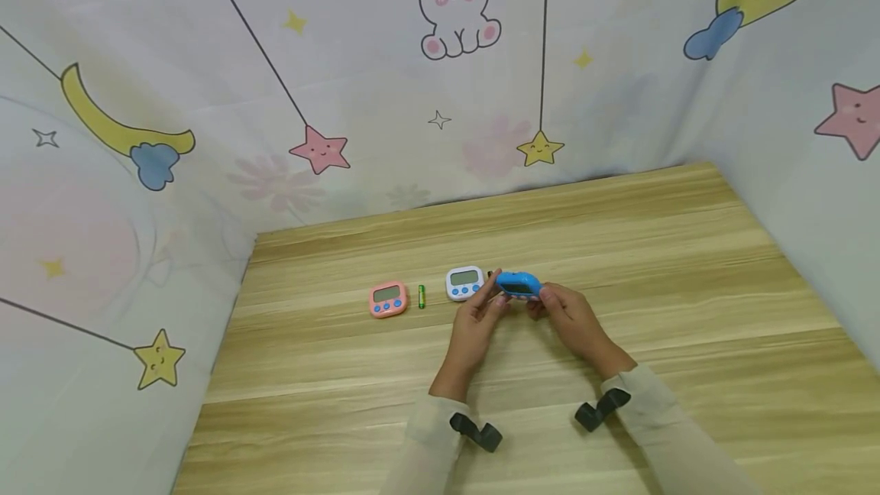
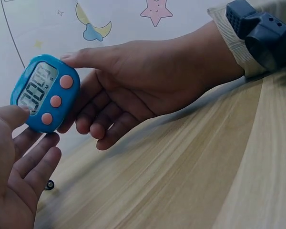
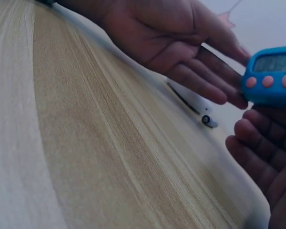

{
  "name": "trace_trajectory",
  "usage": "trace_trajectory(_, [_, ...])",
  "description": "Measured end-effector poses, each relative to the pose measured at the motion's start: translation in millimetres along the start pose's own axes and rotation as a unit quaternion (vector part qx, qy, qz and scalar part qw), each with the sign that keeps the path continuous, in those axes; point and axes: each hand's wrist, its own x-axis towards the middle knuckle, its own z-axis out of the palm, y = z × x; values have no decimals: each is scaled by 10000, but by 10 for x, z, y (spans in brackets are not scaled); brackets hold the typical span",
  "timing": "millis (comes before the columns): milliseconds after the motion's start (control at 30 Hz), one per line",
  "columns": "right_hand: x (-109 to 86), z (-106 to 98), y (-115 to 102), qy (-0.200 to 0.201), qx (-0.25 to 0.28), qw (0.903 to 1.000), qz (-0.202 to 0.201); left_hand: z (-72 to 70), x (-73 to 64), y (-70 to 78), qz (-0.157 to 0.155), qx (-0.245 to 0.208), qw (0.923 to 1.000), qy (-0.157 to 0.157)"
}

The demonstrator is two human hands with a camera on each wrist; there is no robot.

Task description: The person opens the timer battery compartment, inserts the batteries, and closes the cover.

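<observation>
A blue digital timer (image 1: pixel 519 284) with three pink buttons is held above the table between both hands. Digits show on its screen in the left wrist view. My left hand (image 1: pixel 474 323) pinches one end, its thumb over a corner of the screen in the left wrist view and fingers behind. At the other end my right hand (image 1: pixel 574 323) pinches the edge between thumb and fingers, its remaining fingers loosely curled. Just left of the blue timer, a white timer (image 1: pixel 464 279) lies face up, partly overlapped by the left fingers. The blue timer's back is hidden.
On the wooden table (image 1: pixel 309 388), a pink timer (image 1: pixel 388 299) lies face up at the left, with a green battery (image 1: pixel 422 296) beside it. A dark battery (image 3: pixel 209 121) lies by the white timer. Patterned cloth (image 1: pixel 385 98) walls the table's back and sides.
</observation>
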Motion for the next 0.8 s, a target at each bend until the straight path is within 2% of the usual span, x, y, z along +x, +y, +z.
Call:
trace_trajectory(200, [-16, 40, 302, 271, -176, 9990, 318, 10, 1, -5, -70, -13, 9998, 204])
trace_trajectory(400, [-42, 22, 381, 485, -518, 9970, 320, 0, 10, -17, -230, 43, 9992, 337])
trace_trajectory(633, [-27, 13, 362, 281, -560, 9977, 257, -6, 11, -13, -348, 37, 9983, 468])
trace_trajectory(800, [-8, -3, 147, 38, -27, 10000, 80, -14, 5, -17, -421, 230, 9975, 518])
